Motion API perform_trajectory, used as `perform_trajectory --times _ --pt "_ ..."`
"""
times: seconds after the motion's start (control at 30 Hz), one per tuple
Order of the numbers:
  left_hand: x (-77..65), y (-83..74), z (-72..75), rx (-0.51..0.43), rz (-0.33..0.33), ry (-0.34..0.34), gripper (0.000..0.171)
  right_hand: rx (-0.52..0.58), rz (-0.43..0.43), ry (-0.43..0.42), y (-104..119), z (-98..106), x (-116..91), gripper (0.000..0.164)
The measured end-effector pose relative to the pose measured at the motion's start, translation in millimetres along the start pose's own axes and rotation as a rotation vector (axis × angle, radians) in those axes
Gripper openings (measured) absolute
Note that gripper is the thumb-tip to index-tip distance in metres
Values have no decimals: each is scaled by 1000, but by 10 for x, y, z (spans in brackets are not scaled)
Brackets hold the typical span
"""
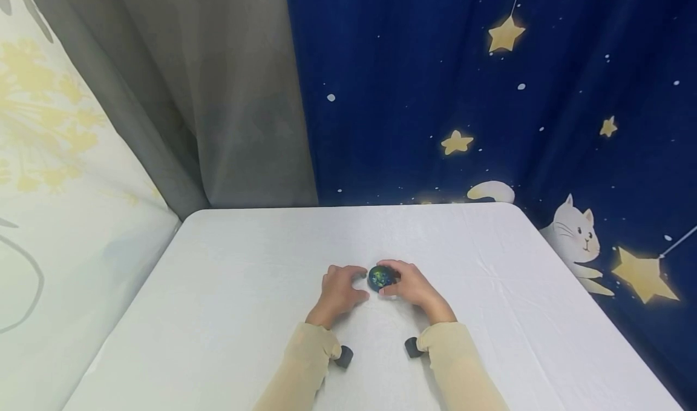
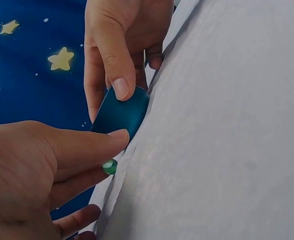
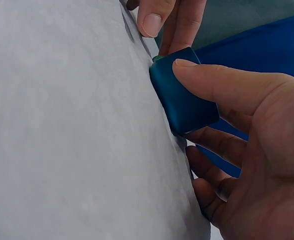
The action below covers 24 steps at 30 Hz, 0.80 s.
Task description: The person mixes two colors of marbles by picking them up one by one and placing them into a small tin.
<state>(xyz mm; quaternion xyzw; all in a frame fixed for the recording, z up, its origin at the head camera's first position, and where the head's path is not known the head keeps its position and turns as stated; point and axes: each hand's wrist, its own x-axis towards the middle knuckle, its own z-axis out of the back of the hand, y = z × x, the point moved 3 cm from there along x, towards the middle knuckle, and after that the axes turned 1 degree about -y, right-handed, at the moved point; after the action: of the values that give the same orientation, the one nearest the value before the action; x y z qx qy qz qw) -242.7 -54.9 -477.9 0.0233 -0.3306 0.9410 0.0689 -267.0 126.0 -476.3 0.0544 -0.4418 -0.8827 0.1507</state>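
Note:
My right hand (image 1: 414, 285) grips a small teal object (image 1: 380, 278), round from above with a green and yellow pattern on its dark face. Its smooth teal side (image 3: 179, 90) fills the space beside my right thumb in the right wrist view. On the left, my left hand (image 1: 340, 290) curves its fingers close to the object, thumb and index finger apart. A small shiny green piece (image 2: 110, 166) sits at the left index fingertip, by the object's edge. My left thumb overlaps the teal side in the left wrist view. The object's underside is hidden.
A white cloth covers the table (image 1: 261, 247). Behind it hang a grey curtain (image 1: 250, 96) and a dark blue curtain (image 1: 403, 66) with stars and a cat. A pale patterned curtain (image 1: 65, 247) hangs at the left. Each wrist carries a small black camera (image 1: 344, 356).

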Motion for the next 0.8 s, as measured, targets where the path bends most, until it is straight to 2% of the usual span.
perform_trajectory --times 0.37,0.6,0.8 --pt "3 18 1 -16 -1 -17 43 -4 0 3 2 1 3 60" --pt "-1 30 5 -47 -39 -20 38 2 11 6 2 -1 1 60" --pt "-3 21 9 -52 -37 -61 27 3 -1 4 12 -2 -2 59"
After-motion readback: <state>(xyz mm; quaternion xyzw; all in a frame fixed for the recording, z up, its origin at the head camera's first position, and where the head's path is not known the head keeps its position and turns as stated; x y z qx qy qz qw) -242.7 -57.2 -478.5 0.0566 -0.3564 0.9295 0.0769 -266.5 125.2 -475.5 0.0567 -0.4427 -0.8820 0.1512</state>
